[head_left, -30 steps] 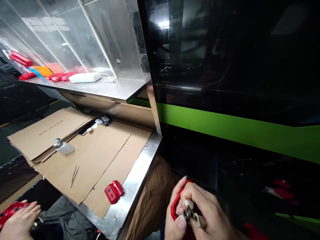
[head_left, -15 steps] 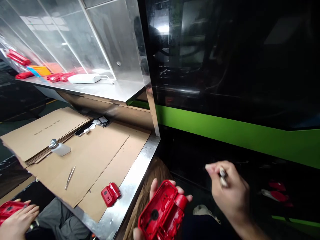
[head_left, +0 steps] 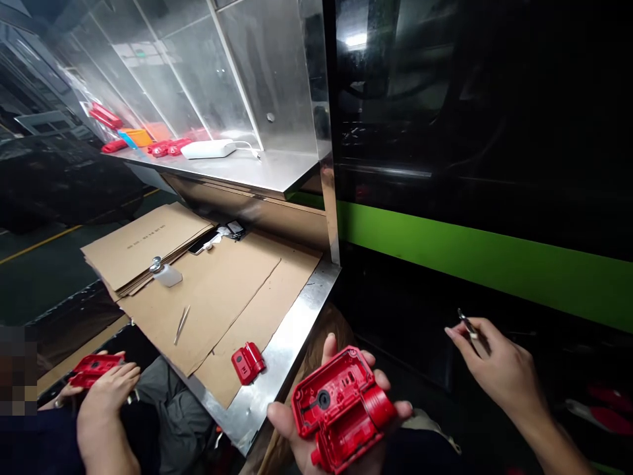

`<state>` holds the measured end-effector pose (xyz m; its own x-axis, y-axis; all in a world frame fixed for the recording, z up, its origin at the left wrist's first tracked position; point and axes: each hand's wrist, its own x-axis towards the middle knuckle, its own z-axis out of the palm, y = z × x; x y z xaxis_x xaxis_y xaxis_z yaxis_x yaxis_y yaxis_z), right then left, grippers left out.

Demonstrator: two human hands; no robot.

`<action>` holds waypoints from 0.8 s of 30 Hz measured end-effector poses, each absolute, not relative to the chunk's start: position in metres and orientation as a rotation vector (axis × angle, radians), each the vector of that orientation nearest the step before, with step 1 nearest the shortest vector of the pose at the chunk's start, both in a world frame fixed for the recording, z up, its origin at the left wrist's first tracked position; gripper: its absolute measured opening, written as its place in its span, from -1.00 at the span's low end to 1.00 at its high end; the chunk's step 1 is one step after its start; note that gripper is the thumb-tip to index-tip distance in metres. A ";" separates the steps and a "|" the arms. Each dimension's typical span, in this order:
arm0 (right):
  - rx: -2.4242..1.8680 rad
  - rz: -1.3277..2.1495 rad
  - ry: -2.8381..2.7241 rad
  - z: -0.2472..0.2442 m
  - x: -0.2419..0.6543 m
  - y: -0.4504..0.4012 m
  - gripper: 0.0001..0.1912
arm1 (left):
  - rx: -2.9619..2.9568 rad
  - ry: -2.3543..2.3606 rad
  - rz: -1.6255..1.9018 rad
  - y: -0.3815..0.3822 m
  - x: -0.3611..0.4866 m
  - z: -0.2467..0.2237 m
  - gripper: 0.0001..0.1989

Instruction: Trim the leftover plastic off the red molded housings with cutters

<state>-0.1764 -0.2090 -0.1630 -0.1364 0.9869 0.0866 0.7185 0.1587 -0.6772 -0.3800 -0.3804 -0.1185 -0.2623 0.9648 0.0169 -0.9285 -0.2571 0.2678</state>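
Observation:
My left hand (head_left: 289, 425) is wrapped under a red plastic housing (head_left: 324, 399), its hollow inside facing up with a black round spot in it. Off to the right, my right hand (head_left: 504, 363) pinches a slim metal-tipped tool (head_left: 463, 318), well apart from the housing; its exact kind is hard to make out. A second, smaller-looking red housing (head_left: 248, 363) lies on the table's corner, left of my left hand. Metal tweezers (head_left: 182, 324) rest on the cardboard farther back.
A co-worker's hand (head_left: 111, 386) holds another red housing (head_left: 91, 371) at left. On the cardboard-covered table (head_left: 306, 310) stand a pump bottle (head_left: 167, 274) and stacked cardboard (head_left: 148, 247). A metal shelf (head_left: 277, 175) overhangs the back. A dark machine with a green band (head_left: 469, 244) rises at right.
The view has swung left, so the table appears farther right. My left hand has turned the housing to a flatter angle. My right hand, still holding the tool, has shifted right in view.

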 end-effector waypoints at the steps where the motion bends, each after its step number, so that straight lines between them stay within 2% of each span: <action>1: -1.627 0.691 -1.918 -0.167 -0.173 -0.211 -0.49 | 0.211 0.173 1.836 -0.380 -0.381 -0.117 -0.14; 8: -1.715 0.912 -2.012 -0.204 -0.145 -0.219 -0.44 | 0.262 -0.050 1.844 -0.373 -0.382 -0.112 -0.33; 10: -1.692 1.009 -2.097 -0.221 -0.143 -0.225 -0.44 | 0.257 -0.064 1.859 -0.372 -0.383 -0.113 -0.23; 13: -1.611 1.095 -2.295 -0.252 -0.148 -0.240 -0.49 | 0.233 -0.003 1.864 -0.373 -0.388 -0.115 0.03; 15: -1.561 1.141 -2.397 -0.274 -0.154 -0.254 -0.53 | 0.241 0.155 1.851 -0.373 -0.392 -0.114 0.06; 18: -1.518 1.191 -2.478 -0.305 -0.159 -0.277 -0.61 | 0.379 0.647 1.826 -0.370 -0.392 -0.108 0.01; 21: -1.506 1.242 -2.526 -0.331 -0.158 -0.294 -0.66 | 0.508 1.057 1.762 -0.366 -0.386 -0.102 -0.13; 24: -1.509 1.297 -2.529 -0.350 -0.150 -0.300 -0.67 | 0.554 1.261 1.690 -0.365 -0.382 -0.102 -0.30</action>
